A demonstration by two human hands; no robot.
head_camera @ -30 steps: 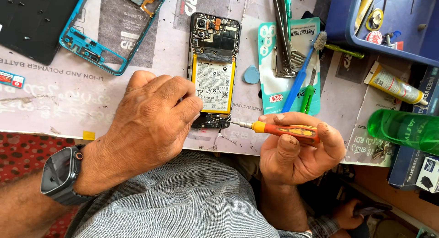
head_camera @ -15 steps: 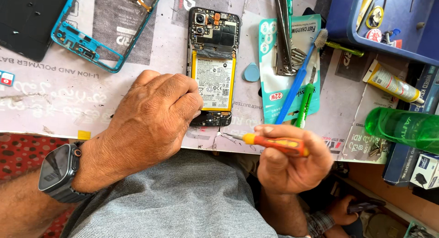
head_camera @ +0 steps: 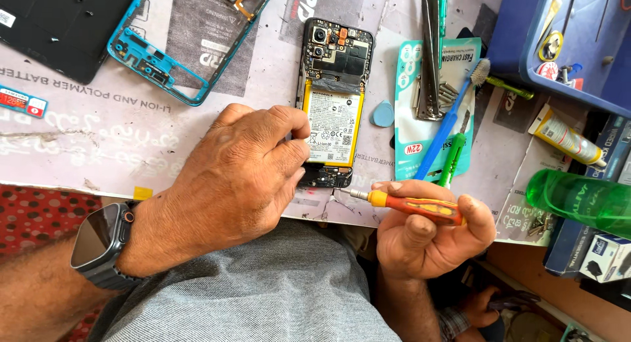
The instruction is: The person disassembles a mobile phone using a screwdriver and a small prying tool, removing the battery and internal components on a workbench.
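Left hand [head_camera: 243,177] grips opened phone [head_camera: 334,98] at desk [head_camera: 98,138] edge; right hand [head_camera: 427,240] clasps screwdriver [head_camera: 411,204], tip just beside phone's bottom edge.

A single head-worn camera looks steeply down, close over the near edge of the desk [head_camera: 98,158], taking in both hands and the person's lap.

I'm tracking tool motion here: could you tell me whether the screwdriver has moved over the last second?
Yes. The screwdriver in the right hand has dropped slightly towards the table edge, its tip now just below the opened phone instead of beside its lower end.
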